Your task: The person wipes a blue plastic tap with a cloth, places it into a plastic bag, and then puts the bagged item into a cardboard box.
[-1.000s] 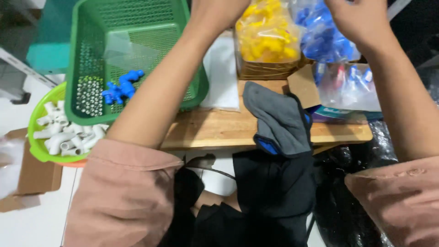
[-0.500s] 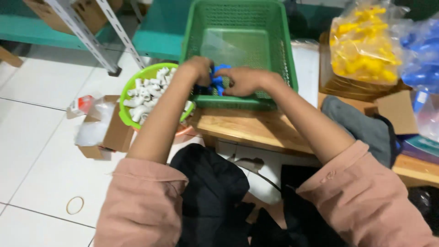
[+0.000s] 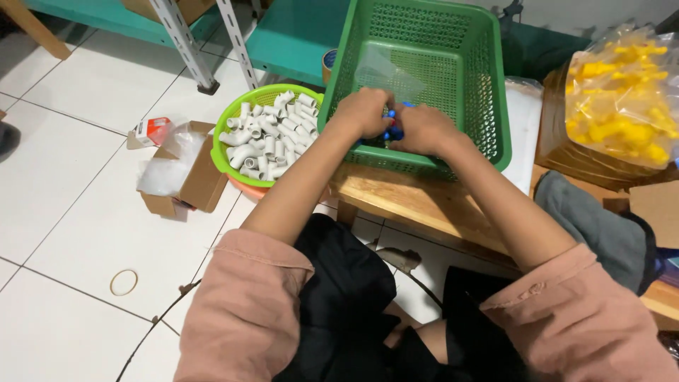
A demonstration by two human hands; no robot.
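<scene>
left hand [image 3: 364, 112] and right hand [image 3: 422, 129] clenched together on small blue plastic fittings [image 3: 393, 127] | inside green perforated plastic basket [image 3: 495, 106] | white elbow fittings [image 3: 267, 134] at 9 o'clock | likely light, rigid, smooth; pinch at the bodies

One green plastic mesh basket [image 3: 424, 42], one round lime-green plastic bowl [image 3: 233, 120] with dozens of white plastic pipe elbows [image 3: 272, 134], too many to count. One clear bag of yellow plastic fittings [image 3: 622, 106]. One open cardboard box [image 3: 194, 180]. One rubber band [image 3: 124, 281]. Two hands: left [image 3: 364, 112], right [image 3: 424, 129].
</scene>
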